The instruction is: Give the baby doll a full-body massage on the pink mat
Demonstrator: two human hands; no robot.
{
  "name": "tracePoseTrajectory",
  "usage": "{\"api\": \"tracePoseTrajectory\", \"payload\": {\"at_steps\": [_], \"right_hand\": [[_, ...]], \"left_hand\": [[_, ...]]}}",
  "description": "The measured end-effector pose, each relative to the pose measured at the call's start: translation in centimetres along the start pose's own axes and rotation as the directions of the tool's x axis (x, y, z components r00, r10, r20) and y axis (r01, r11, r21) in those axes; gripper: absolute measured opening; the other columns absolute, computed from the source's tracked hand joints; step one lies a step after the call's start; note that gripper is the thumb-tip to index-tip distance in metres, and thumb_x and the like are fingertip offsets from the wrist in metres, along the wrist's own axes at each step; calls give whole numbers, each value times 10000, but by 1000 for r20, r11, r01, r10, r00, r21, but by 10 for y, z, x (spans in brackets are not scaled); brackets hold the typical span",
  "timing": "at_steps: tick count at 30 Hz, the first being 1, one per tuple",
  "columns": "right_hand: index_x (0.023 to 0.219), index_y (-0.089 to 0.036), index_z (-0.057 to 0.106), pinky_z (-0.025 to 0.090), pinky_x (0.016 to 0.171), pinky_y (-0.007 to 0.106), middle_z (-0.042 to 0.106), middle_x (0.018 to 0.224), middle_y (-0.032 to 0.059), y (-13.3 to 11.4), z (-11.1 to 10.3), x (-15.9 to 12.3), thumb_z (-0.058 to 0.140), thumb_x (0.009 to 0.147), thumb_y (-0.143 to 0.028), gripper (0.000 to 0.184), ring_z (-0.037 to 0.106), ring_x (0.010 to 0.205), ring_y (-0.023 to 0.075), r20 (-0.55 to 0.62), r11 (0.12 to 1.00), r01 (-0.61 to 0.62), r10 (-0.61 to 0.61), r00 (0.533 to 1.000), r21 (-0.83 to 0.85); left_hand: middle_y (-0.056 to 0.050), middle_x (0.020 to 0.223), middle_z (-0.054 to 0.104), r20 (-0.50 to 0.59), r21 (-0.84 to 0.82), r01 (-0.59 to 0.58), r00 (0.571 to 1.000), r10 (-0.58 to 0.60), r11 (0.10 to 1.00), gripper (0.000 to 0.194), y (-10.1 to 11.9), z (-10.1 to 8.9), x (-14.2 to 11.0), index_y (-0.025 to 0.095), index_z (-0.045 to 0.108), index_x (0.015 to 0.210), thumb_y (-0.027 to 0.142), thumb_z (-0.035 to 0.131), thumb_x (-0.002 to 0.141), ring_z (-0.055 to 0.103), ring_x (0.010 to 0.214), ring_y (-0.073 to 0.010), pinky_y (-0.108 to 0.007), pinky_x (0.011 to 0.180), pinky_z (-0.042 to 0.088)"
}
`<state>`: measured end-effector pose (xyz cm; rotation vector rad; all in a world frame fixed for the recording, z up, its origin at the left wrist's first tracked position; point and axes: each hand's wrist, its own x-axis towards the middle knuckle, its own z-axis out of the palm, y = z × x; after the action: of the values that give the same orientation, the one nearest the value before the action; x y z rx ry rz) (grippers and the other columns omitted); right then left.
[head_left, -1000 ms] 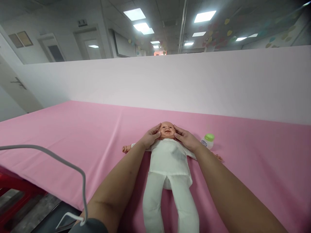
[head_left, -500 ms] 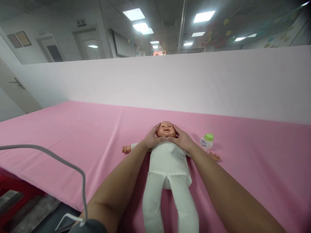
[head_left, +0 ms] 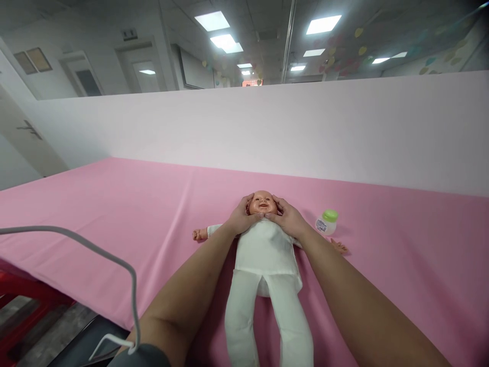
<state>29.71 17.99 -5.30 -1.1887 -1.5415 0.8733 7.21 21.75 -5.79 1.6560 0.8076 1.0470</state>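
A baby doll (head_left: 266, 252) in a white top and white trousers lies on its back, its head pointing away from me. Around its head (head_left: 263, 203) my two hands are cupped, one on each side. The fingers of my left hand (head_left: 243, 216) curve along the left side of the head, with the thumb by the chin. My right hand (head_left: 286, 216) mirrors it, its thumb also at the chin. Some of the fingertips are hidden beside the head. The doll's arms stretch out sideways, partly covered by my forearms.
To the right of the doll stands a small jar (head_left: 327, 222) with a green lid. A pink cloth (head_left: 130, 204) covers the table, which meets a white wall (head_left: 244, 132) with glass above. A grey cable (head_left: 95, 248) loops by my left arm, near a red stool (head_left: 26, 300).
My thumbs have shifted slightly at the doll's chin. Both hands stay around the head, and the view has moved a little.
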Motion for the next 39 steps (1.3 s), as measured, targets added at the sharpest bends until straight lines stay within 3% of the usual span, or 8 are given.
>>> {"api": "tracePoseTrajectory", "payload": {"at_steps": [6, 11, 15, 21, 25, 29, 39], "right_hand": [[1585, -361, 486, 353, 1273, 535, 524, 1625, 24, 3, -12, -1, 819, 860, -511, 812, 472, 1508, 306, 56, 998, -17, 14, 998, 58], [1601, -398, 446, 306, 1293, 546, 473, 1662, -21, 10, -19, 1, 759, 906, -585, 785, 431, 1538, 290, 139, 994, -61, 47, 989, 95], [1603, -402, 438, 261, 1311, 534, 444, 1678, -38, 14, -20, 3, 745, 912, -613, 785, 393, 1562, 284, 123, 993, -64, 52, 991, 94], [1598, -364, 468, 309, 1298, 497, 479, 1656, -16, 1, -16, -2, 694, 940, -645, 751, 433, 1540, 286, 101, 995, -60, 52, 993, 79], [1620, -303, 445, 378, 1263, 499, 503, 1639, 41, -3, -4, -3, 803, 862, -594, 888, 487, 1500, 311, -3, 998, -44, 44, 999, 34], [1625, -316, 431, 392, 1254, 505, 522, 1625, 36, 4, 5, 0, 905, 755, -523, 1012, 507, 1483, 320, -59, 999, -48, 49, 997, 25], [1628, -277, 420, 423, 1235, 499, 536, 1612, 61, -2, 1, -3, 902, 776, -438, 992, 539, 1458, 308, 4, 992, -59, 59, 998, 116]], "left_hand": [[-168, 1626, 487, 46, -108, 28, 999, -23, 994, 969, -2, -9, 1, 274, 437, 1613, 520, 894, 795, 469, 1493, -376, -573, 1227, 386], [-132, 1632, 501, 143, -271, 124, 986, -87, 955, 950, 0, -12, 2, 315, 400, 1642, 533, 860, 840, 496, 1487, -343, -544, 1233, 395], [-129, 1633, 502, 124, -299, 152, 985, -120, 942, 937, 2, -9, 2, 307, 385, 1651, 571, 825, 867, 507, 1479, -332, -532, 1237, 397], [-157, 1618, 506, 97, -213, 89, 993, -69, 973, 975, 3, -10, 2, 284, 402, 1635, 548, 873, 823, 512, 1465, -358, -545, 1196, 445], [-190, 1602, 501, 33, -76, 59, 998, -56, 995, 1110, 6, -5, 0, 251, 375, 1638, 481, 958, 722, 528, 1435, -384, -543, 1165, 474], [-184, 1555, 547, -50, 32, 27, 998, -26, 999, 1143, 7, 2, -3, 235, 396, 1620, 477, 986, 671, 555, 1395, -400, -562, 1174, 452], [-164, 1421, 649, -116, 72, 119, 987, -110, 990, 1134, 10, 5, -2, 244, 460, 1581, 484, 1007, 617, 645, 1271, -382, -551, 1098, 518]]}}
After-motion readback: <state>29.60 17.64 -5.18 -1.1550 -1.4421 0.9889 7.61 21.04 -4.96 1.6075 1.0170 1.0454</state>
